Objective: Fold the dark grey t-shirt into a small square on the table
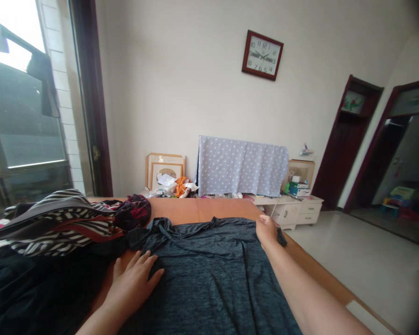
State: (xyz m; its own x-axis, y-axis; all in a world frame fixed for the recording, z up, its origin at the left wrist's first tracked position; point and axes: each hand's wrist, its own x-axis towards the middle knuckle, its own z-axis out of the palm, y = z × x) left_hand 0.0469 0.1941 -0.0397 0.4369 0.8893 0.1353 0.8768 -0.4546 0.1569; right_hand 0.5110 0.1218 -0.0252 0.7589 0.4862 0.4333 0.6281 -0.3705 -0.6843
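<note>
A dark blue-grey T-shirt (202, 265) lies spread over the wooden table (185, 209), creased down its middle, with its neckline towards the far edge. My left hand (136, 279) rests on the shirt's left side, fingers apart and nearly flat. At the far right corner, near the sleeve, my right hand (266, 231) is closed around the shirt's fabric. A bit of dark cloth sticks out beyond that wrist. The lower end of the shirt runs out of view.
Striped clothes (66, 223) are heaped on the table's left, with black cloth (38, 288) in front. Behind stands a white cabinet (300, 211), near a polka-dot cover (242, 165). Tiled floor (349, 242) lies to the right. A clock (263, 55) hangs on the wall.
</note>
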